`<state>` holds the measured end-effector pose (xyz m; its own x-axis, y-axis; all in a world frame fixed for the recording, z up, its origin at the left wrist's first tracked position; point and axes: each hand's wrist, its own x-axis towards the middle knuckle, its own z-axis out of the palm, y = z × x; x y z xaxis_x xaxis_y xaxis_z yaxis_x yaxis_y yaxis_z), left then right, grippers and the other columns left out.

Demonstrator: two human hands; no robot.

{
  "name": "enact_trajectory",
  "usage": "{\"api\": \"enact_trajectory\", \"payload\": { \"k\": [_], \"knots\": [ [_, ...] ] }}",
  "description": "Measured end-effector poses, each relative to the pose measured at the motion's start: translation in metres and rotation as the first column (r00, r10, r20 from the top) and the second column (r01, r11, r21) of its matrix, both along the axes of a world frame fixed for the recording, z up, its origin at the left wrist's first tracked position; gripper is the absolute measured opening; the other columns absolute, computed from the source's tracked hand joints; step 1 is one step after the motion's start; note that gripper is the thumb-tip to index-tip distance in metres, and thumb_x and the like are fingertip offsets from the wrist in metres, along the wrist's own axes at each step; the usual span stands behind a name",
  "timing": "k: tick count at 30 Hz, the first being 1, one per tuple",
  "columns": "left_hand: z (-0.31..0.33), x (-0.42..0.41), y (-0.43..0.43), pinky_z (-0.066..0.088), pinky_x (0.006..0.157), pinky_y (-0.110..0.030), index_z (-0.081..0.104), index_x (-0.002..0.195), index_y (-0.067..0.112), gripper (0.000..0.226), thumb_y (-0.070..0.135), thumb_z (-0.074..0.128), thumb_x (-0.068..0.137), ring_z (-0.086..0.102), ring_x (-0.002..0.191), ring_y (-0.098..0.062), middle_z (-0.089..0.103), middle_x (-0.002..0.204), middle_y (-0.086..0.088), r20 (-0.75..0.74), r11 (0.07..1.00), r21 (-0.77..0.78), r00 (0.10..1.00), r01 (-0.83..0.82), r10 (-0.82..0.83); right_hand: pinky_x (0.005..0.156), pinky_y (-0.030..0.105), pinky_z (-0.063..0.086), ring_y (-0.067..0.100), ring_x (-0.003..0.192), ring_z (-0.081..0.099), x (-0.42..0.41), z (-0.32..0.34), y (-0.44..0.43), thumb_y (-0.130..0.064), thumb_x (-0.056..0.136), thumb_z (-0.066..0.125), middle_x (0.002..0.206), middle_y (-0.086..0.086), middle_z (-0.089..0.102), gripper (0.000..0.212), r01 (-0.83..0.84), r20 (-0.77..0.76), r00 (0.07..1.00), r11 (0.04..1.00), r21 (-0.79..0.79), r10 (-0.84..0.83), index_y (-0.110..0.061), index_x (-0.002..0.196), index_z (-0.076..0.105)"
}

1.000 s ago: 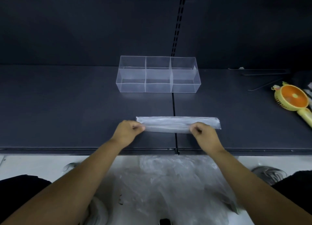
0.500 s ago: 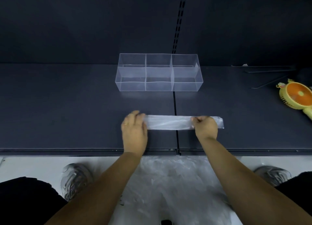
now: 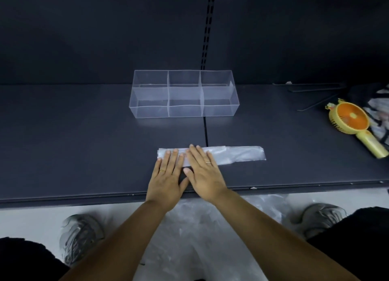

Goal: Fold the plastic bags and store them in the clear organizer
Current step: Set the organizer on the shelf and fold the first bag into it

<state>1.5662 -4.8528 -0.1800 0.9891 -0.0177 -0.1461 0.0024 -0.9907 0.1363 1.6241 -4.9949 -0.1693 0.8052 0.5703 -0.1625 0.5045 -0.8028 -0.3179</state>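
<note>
A plastic bag (image 3: 237,153), folded into a long narrow strip, lies flat on the dark shelf (image 3: 73,154) near its front edge. My left hand (image 3: 168,173) rests palm down on the strip's left end, fingers spread. Beside it, almost touching, my right hand (image 3: 203,171) presses flat on the strip just left of its middle. Neither hand grips the bag. The clear organizer (image 3: 184,94), with three compartments that look empty, stands farther back on the shelf, beyond my hands.
A yellow and orange hand-held fan (image 3: 353,122) lies at the right of the shelf, with a patterned cloth (image 3: 379,114) behind it. More loose plastic bags (image 3: 202,234) lie on the floor between my shoes (image 3: 81,236).
Both hands opened from pinching the strip to lying flat on it. My right hand slid left from the strip's right part and now sits next to my left hand.
</note>
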Motion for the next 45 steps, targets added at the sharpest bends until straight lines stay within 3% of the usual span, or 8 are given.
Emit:
{"api": "enact_trajectory", "payload": {
  "k": [6,16,22,30,34,37,40,45],
  "knots": [
    [0.004,0.000,0.000,-0.007,0.119,-0.038,-0.004,0.149,0.017,0.076,0.062,-0.008,0.088,-0.010,0.146,-0.023,-0.007,0.158,-0.003,0.024,1.000,-0.012,1.000,0.008,-0.007,0.117,0.034,-0.011,0.015,0.148,-0.007,0.033,-0.007,-0.096,-0.047,0.101,0.027,0.161,-0.002,-0.004,0.065,0.181,0.083,0.982,0.974,-0.136,-0.171,-0.018,0.154,0.003],
    [0.005,0.002,0.002,-0.011,0.118,-0.036,-0.014,0.148,0.021,0.088,0.068,-0.031,0.075,-0.018,0.145,-0.020,-0.017,0.156,0.001,-0.016,1.000,0.005,1.000,0.018,-0.018,0.095,0.037,0.031,0.026,0.115,0.042,0.090,0.028,-0.141,-0.032,0.088,0.065,0.115,0.004,0.050,0.024,0.462,-0.041,0.885,0.886,-0.024,-0.463,-0.019,0.107,0.063],
    [0.019,0.005,-0.013,-0.016,0.117,-0.035,0.007,0.154,0.015,0.075,0.059,0.023,0.096,-0.009,0.148,-0.017,-0.002,0.162,-0.002,0.033,0.999,-0.025,0.999,-0.037,0.038,0.076,0.029,0.042,0.023,0.089,0.053,0.072,0.040,-0.143,-0.016,0.087,0.065,0.088,0.004,0.058,0.009,0.465,-0.152,0.879,0.883,0.067,-0.452,-0.009,0.082,0.063],
    [0.032,0.000,-0.143,-0.011,0.117,-0.023,0.015,0.152,0.014,0.081,0.045,0.057,0.090,0.006,0.148,-0.014,0.012,0.160,0.000,0.102,0.883,-0.462,0.994,0.081,-0.038,0.047,0.018,0.042,0.009,0.054,0.051,0.033,0.094,-0.149,-0.002,0.094,0.053,0.068,0.007,0.057,0.007,0.649,-0.912,0.277,0.759,-0.054,-0.302,-0.008,0.098,0.055],
    [0.049,0.000,-0.164,0.031,0.103,-0.015,0.049,0.139,0.015,0.045,0.012,0.052,0.094,0.055,0.121,-0.020,0.058,0.134,-0.002,0.015,0.654,-0.743,0.974,-0.142,0.228,0.049,0.018,0.043,0.009,0.053,0.053,0.036,0.114,-0.146,-0.017,0.096,0.056,0.068,0.004,0.059,0.010,0.694,-0.954,0.223,0.720,0.010,-0.202,-0.011,0.088,0.059],
    [0.067,0.003,-0.152,0.042,0.098,-0.013,0.065,0.121,0.008,0.027,0.011,0.054,0.096,0.064,0.107,-0.011,0.067,0.115,0.005,-0.245,0.189,-0.924,0.893,-0.333,0.377,0.056,0.022,0.038,0.011,0.059,0.048,0.044,0.112,-0.141,-0.026,0.100,0.046,0.091,0.006,0.062,0.018,0.763,-0.907,0.373,0.621,0.180,-0.195,-0.015,0.100,0.061],
    [0.078,0.009,-0.121,0.052,0.087,-0.017,0.073,0.101,0.016,0.018,0.018,0.055,0.096,0.069,0.100,-0.010,0.074,0.103,-0.005,-0.534,-0.280,-0.841,0.792,-0.463,0.295,0.056,0.024,0.032,0.011,0.057,0.036,0.042,0.098,-0.125,-0.047,0.095,0.043,0.111,0.000,0.066,0.044,0.769,-0.951,0.310,0.589,0.248,-0.004,-0.016,0.121,0.059],
    [0.069,0.020,-0.078,0.049,0.097,-0.033,0.062,0.113,0.006,0.027,0.024,0.047,0.100,0.065,0.110,-0.021,0.069,0.115,-0.011,-0.644,-0.598,-0.661,0.752,-0.453,0.141,0.057,0.025,0.032,0.010,0.055,0.035,0.029,0.073,-0.091,-0.029,0.092,0.060,0.077,-0.002,0.057,0.037,0.552,-0.926,0.366,0.780,0.294,0.090,-0.015,0.126,0.056]
  ]
}}
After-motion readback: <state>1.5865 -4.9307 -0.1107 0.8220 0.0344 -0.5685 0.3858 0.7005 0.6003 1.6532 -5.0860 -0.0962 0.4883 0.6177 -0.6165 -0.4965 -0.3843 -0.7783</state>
